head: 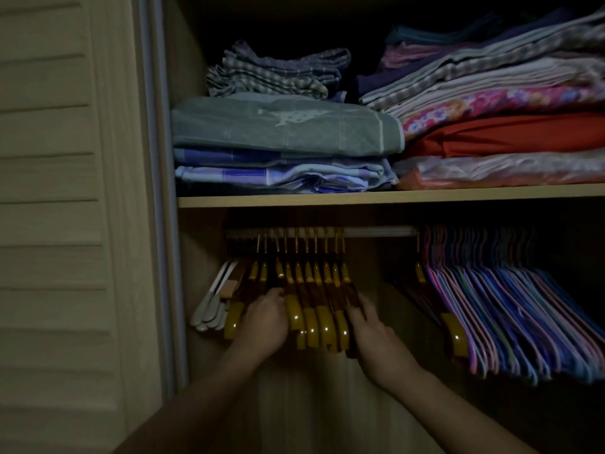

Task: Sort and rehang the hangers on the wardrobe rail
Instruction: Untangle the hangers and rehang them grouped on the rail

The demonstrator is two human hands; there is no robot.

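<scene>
The left hand [262, 317] and right hand [370, 332] are flanking the bunch of wooden hangers [314, 309]; the left fingers are curling onto a hanger, while the right's grip cannot be told. Squeezing unevenly risks unhooking one or tangling the arms. The hangers are slanting down toward the hands, hooks up on the rail [379, 231] above. Further right, one wooden hanger [453, 332] is sitting against the coloured hangers [510, 316].
</scene>
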